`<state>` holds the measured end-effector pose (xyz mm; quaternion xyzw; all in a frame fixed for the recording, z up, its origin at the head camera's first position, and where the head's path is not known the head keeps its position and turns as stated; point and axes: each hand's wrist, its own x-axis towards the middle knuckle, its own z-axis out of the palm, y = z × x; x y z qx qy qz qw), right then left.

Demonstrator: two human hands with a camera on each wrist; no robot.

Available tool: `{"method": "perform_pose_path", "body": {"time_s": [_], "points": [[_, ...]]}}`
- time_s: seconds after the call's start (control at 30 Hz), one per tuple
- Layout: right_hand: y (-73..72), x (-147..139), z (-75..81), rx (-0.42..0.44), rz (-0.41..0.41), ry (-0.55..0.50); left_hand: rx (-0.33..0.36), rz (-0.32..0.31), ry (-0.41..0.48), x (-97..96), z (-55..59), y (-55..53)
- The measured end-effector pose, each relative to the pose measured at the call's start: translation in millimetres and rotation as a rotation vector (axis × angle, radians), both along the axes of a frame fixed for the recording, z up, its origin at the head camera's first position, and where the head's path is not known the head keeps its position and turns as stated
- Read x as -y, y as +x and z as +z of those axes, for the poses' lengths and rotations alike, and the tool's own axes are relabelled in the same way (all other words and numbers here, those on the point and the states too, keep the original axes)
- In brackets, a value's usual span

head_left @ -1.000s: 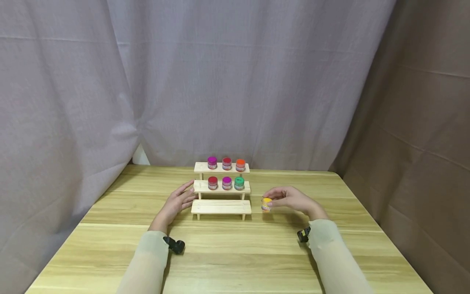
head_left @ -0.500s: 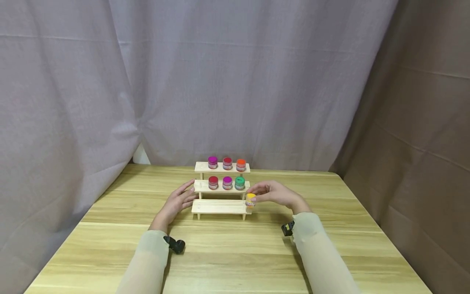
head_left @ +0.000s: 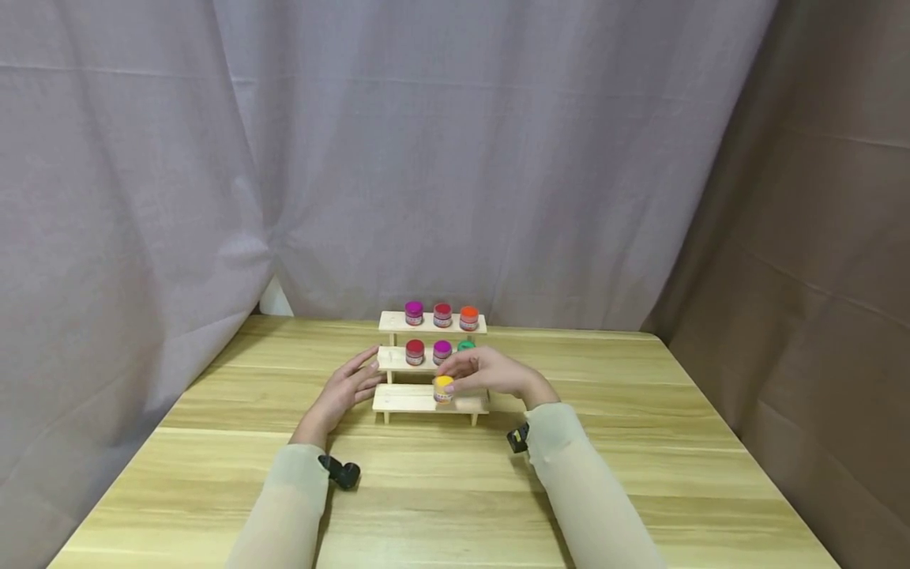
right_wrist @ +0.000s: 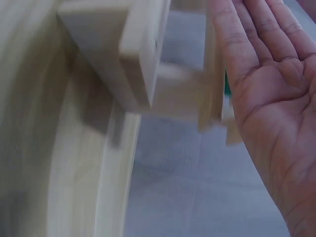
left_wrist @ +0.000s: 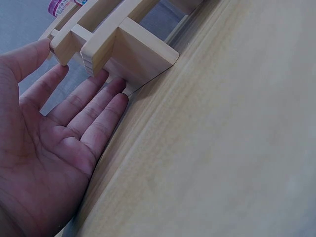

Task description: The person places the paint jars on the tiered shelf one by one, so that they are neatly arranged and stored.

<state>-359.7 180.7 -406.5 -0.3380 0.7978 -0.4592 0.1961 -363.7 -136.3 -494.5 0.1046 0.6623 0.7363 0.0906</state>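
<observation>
A three-step wooden stand (head_left: 401, 399) sits on the table. My right hand (head_left: 501, 374) pinches a small yellow-lidded paint jar (head_left: 444, 390) between thumb and fingers, over the middle of the lowest step. The jar itself is out of the right wrist view, where the palm (right_wrist: 276, 103) passes beside the steps. At the stand's left end is my left hand (head_left: 347, 393), fingers extended; in the left wrist view its fingertips (left_wrist: 116, 85) are right at the wooden ends. Red (head_left: 415, 352) and purple (head_left: 442, 352) jars occupy the middle step, along with a green one (head_left: 466, 344) partly hidden by the right hand.
Purple (head_left: 414, 313), red (head_left: 442, 315) and orange (head_left: 468, 318) jars line the top step. The wood-grain table (head_left: 426, 506) reaches back to a grey curtain (head_left: 455, 158). A brown-grey drape (head_left: 817, 276) hangs on the right.
My right hand has carried the yellow-lidded jar leftward, from beside the stand to over the lowest step's middle, now partly covering the green jar. The left hand has stayed at the stand's end.
</observation>
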Motion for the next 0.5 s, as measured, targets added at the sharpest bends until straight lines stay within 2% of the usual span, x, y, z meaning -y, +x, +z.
{"method": "perform_pose_path", "body": {"time_s": [0.23, 0.5], "points": [[0.1, 28.4, -8.8, -0.09, 0.026, 0.063, 0.007, 0.02, 0.018, -0.9, 2.2, -0.2], [0.7, 40.4, -17.2, -0.073, -0.039, 0.087, 0.011, 0.01, 0.003, -0.6, 1.3, 0.1]]}}
